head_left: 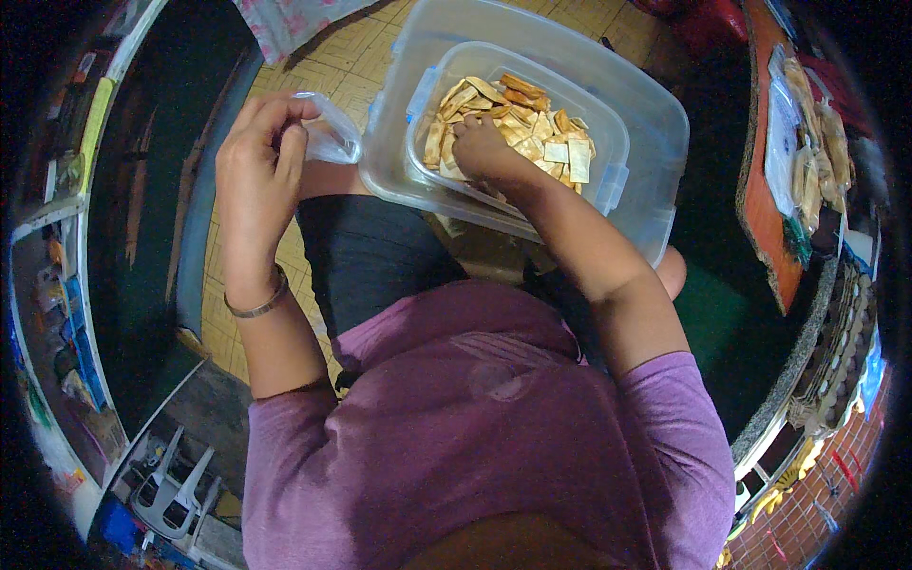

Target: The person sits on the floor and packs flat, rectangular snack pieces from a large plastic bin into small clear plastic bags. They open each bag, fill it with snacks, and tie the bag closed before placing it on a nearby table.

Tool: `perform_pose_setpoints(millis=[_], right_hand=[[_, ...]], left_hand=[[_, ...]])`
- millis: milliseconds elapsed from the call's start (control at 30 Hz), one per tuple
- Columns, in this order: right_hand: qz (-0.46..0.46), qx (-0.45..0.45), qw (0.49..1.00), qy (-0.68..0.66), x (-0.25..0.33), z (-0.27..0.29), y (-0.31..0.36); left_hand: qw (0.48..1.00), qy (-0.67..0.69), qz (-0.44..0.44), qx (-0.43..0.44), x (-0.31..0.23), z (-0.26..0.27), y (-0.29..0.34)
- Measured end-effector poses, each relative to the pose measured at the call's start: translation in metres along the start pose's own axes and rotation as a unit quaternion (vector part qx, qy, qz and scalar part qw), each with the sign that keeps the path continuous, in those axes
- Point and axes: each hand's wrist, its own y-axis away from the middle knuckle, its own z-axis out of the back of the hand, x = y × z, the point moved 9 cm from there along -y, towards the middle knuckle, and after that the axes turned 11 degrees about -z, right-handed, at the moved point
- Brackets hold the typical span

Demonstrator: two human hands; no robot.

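Here, seen from above: left hand, wearing a thin metal bangle, raised beside the knee, fingers pinched shut on the mouth of a small clear plastic bag, holding it up and partly open. Right hand reaching forward and down into a small clear rectangular plastic tub, fingers curled among flat golden-brown rectangular crackers; whether any cracker is actually gripped cannot be told, since the fingertips are buried in the pile.

Likely step in hand: gathering crackers from the tub for bagging. Next move would seemingly call for lifting a small handful clear of the tub rim, carrying it left to the bag, and keeping the bag's mouth spread wide enough to take the pieces without snapping them.

Crackers lying directly under and around the right hand, filling most of the small tub. Bag just beside the tub's left edge, near but apart from the crackers. Small tub nested inside a larger clear plastic storage bin, resting on the lap, over dark shorts and below a purple short-sleeved shirt.

Further out: tan tiled floor beyond the bin, and at far right a reddish board carrying filled clear packets.
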Motion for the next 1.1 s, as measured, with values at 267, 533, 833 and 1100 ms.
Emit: perform_pose_setpoints(millis=[267,533,833,1100], right_hand=[[0.026,-0.06,0.995,0.079,0.007,0.0,0.013],[-0.008,-0.157,0.975,-0.156,-0.05,0.049,0.043],[-0.195,-0.196,0.856,-0.437,-0.158,0.02,0.117],[-0.248,-0.24,0.826,-0.445,-0.169,-0.011,0.15]], left_hand=[[0.999,-0.002,0.0,0.035,-0.006,-0.007,-0.001],[0.999,0.005,0.001,0.036,-0.012,-0.008,-0.002],[1.0,0.019,-0.016,0.011,-0.026,-0.011,-0.004],[0.996,0.074,-0.047,0.001,-0.05,-0.031,-0.004]])
